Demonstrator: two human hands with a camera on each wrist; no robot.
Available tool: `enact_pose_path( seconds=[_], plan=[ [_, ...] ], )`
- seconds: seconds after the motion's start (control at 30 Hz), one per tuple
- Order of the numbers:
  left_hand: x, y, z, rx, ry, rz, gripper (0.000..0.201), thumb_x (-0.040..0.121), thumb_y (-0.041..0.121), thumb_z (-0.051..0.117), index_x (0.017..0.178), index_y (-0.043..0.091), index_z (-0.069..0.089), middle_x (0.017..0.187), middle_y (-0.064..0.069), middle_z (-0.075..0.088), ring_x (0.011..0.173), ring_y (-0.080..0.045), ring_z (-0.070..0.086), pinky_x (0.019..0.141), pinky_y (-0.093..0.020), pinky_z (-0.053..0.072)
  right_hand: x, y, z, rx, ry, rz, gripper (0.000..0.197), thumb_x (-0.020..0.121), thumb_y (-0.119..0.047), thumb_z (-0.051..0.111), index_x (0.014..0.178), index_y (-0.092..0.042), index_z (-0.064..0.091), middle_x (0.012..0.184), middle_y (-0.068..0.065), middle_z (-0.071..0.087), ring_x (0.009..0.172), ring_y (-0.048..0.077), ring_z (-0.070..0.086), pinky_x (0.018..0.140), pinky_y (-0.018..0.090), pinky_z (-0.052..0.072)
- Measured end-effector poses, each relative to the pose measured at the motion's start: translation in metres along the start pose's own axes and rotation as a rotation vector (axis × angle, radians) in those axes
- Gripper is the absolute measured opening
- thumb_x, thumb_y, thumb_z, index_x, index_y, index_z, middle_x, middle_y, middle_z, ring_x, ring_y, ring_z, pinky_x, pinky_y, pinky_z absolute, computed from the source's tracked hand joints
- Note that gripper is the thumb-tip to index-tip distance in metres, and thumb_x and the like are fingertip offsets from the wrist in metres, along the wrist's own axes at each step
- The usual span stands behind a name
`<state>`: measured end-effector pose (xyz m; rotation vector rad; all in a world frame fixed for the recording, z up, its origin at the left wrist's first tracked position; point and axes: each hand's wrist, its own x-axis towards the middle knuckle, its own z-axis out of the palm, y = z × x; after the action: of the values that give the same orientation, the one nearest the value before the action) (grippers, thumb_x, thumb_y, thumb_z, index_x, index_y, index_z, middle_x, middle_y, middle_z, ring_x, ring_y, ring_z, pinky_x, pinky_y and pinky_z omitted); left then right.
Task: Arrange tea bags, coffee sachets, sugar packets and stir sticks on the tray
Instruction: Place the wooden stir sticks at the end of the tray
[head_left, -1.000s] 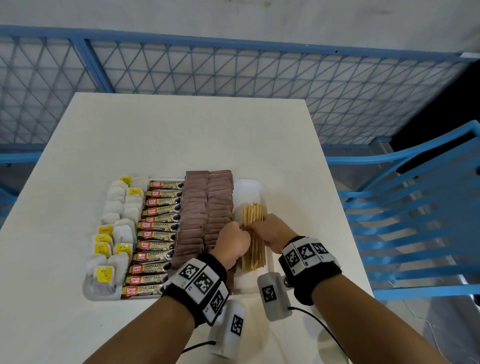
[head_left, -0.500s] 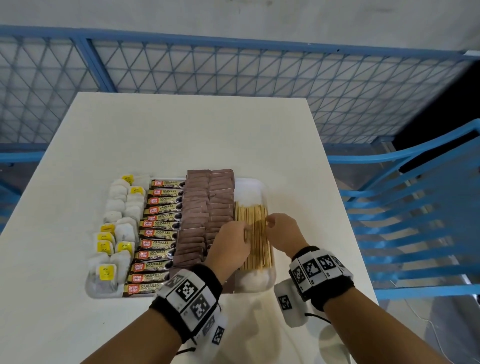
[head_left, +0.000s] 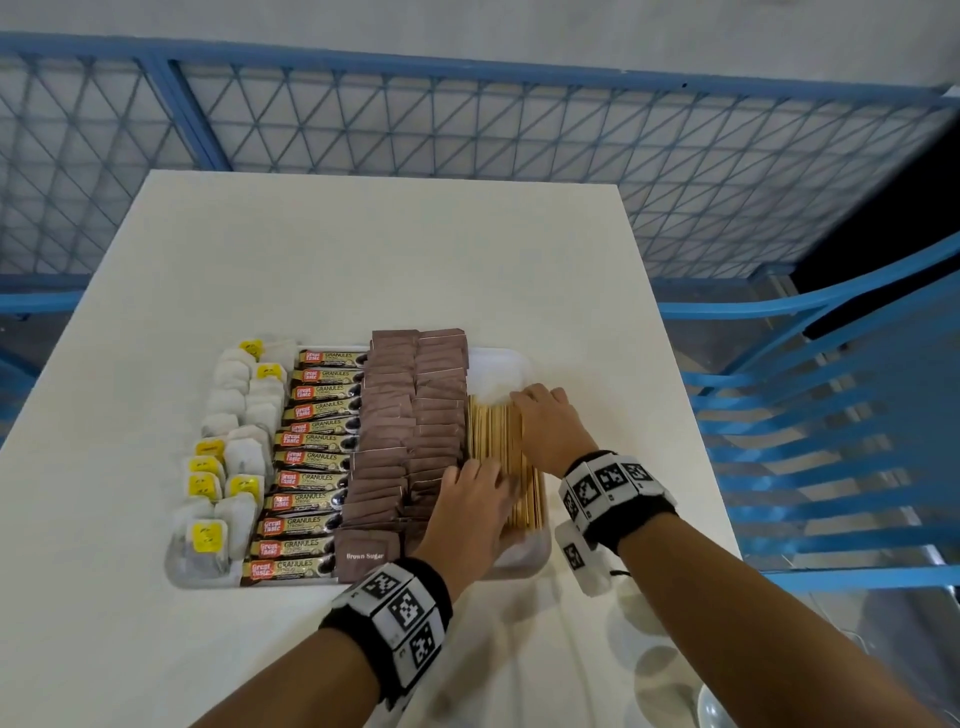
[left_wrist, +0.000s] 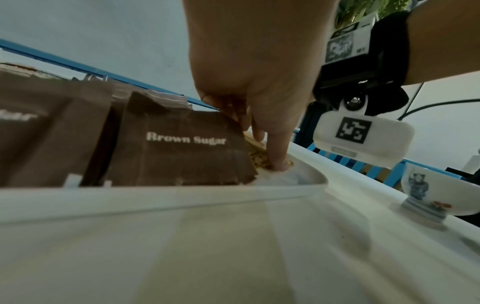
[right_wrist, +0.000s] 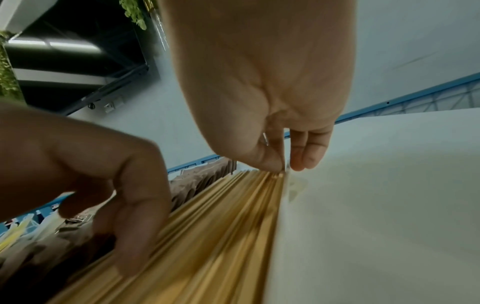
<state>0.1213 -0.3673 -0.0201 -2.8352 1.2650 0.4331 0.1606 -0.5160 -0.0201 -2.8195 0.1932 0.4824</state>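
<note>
Bare forearms; black wristbands (head_left: 387, 603) with white black-patterned marker tiles; white wrist cameras (left_wrist: 363, 137), thin cables.

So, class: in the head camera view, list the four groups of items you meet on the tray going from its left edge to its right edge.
tea bags → coffee sachets → brown sugar packets → wooden stir sticks
</note>
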Motion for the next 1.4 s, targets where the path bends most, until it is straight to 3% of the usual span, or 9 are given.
enact_pose_path(
  seconds=[0.23, 0.47, 0.6, 0.67, 0.9, 1.03, 1.17, 1.3, 1.4],
  plan=[
    [0.001, -0.005, 0.005, 0.042, 0.011, 0.011, 0.061, 0.089, 0.064, 0.032, 0.121, 0.014, 0.045, 0.121, -0.005, 0.043, 0.107, -0.022, 0.04, 0.092, -0.036, 0.032, -0.001, 0.0, 0.001, -0.006, 0.048, 0.002, 0.048, 0.088, 0.0, 0.035, 0.135, -0.007, 0.039, 0.135, 0.012, 0.04, 0.12, 0.03, 0.037, 0.099, 0.038, 0.035],
    [-0.008, -0.02, 0.0, 0.052, -0.005, -0.048, 0.066, 0.082, 0.06, 0.052, 0.13, 0.018, 0.032, 0.123, -0.007, 0.035, 0.108, -0.025, 0.038, 0.089, -0.038, 0.03, 0.019, -0.02, -0.007, 0.035, 0.018, -0.084, 0.053, 0.085, 0.001, 0.036, 0.137, -0.011, 0.039, 0.135, 0.009, 0.04, 0.125, 0.029, 0.033, 0.103, 0.04, 0.026],
    [-0.008, -0.024, 0.002, 0.019, 0.042, -0.045, 0.076, 0.039, 0.065, 0.08, 0.096, 0.02, 0.058, 0.086, -0.006, 0.053, 0.071, -0.021, 0.051, 0.059, -0.036, 0.044, 0.025, -0.029, -0.007, 0.029, -0.051, -0.089, 0.05, 0.086, 0.0, 0.036, 0.134, -0.012, 0.042, 0.131, 0.01, 0.042, 0.123, 0.03, 0.033, 0.103, 0.042, 0.025],
    [-0.005, -0.024, 0.009, 0.003, 0.105, -0.03, 0.074, 0.032, 0.064, 0.082, 0.088, 0.021, 0.06, 0.079, -0.004, 0.054, 0.064, -0.021, 0.051, 0.054, -0.035, 0.044, 0.026, -0.03, -0.006, 0.039, -0.052, -0.087, 0.048, 0.087, -0.001, 0.036, 0.133, -0.013, 0.043, 0.13, 0.01, 0.042, 0.123, 0.03, 0.034, 0.103, 0.042, 0.025],
    [-0.006, -0.025, 0.014, -0.027, 0.222, -0.031, 0.063, 0.042, 0.069, 0.076, 0.08, 0.02, 0.063, 0.078, -0.002, 0.054, 0.064, -0.019, 0.052, 0.056, -0.033, 0.045, 0.021, -0.028, -0.004, 0.114, -0.047, -0.082, 0.051, 0.085, 0.001, 0.037, 0.133, -0.015, 0.044, 0.132, 0.008, 0.043, 0.125, 0.028, 0.033, 0.104, 0.04, 0.024],
    [-0.018, -0.03, 0.005, -0.2, 0.268, -0.099, 0.065, 0.068, 0.082, 0.036, 0.088, 0.024, 0.059, 0.091, 0.003, 0.053, 0.08, -0.014, 0.049, 0.069, -0.033, 0.039, 0.007, -0.019, -0.004, 0.258, 0.09, 0.008, 0.051, 0.089, -0.004, 0.04, 0.139, -0.012, 0.037, 0.14, 0.011, 0.037, 0.128, 0.029, 0.032, 0.106, 0.042, 0.026],
    [-0.052, -0.059, -0.003, -0.44, 0.29, -0.297, 0.07, 0.06, 0.086, 0.037, 0.099, 0.031, 0.054, 0.108, 0.009, 0.039, 0.103, -0.01, 0.032, 0.087, -0.036, 0.023, -0.024, -0.006, 0.004, 0.389, 0.17, 0.106, 0.046, 0.095, -0.015, 0.043, 0.14, -0.01, 0.036, 0.138, 0.014, 0.039, 0.126, 0.029, 0.035, 0.107, 0.039, 0.029],
    [-0.103, -0.109, 0.009, -0.487, 0.475, -0.523, 0.086, 0.051, 0.096, 0.034, 0.103, 0.03, 0.056, 0.114, -0.001, 0.048, 0.108, -0.029, 0.046, 0.091, -0.049, 0.035, -0.056, 0.003, 0.024, 0.386, 0.091, 0.118, 0.057, 0.091, -0.043, 0.041, 0.14, -0.015, 0.032, 0.135, 0.009, 0.043, 0.122, 0.024, 0.037, 0.103, 0.035, 0.028],
    [-0.14, -0.149, 0.022, -0.454, 0.455, -0.632, 0.109, 0.044, 0.098, 0.036, 0.121, 0.023, 0.047, 0.128, -0.012, 0.048, 0.119, -0.036, 0.045, 0.095, -0.055, 0.036, -0.075, 0.005, 0.041, 0.384, 0.078, 0.081, 0.073, 0.082, -0.057, 0.038, 0.142, -0.017, 0.028, 0.138, 0.004, 0.042, 0.124, 0.021, 0.036, 0.105, 0.034, 0.027]
  ],
)
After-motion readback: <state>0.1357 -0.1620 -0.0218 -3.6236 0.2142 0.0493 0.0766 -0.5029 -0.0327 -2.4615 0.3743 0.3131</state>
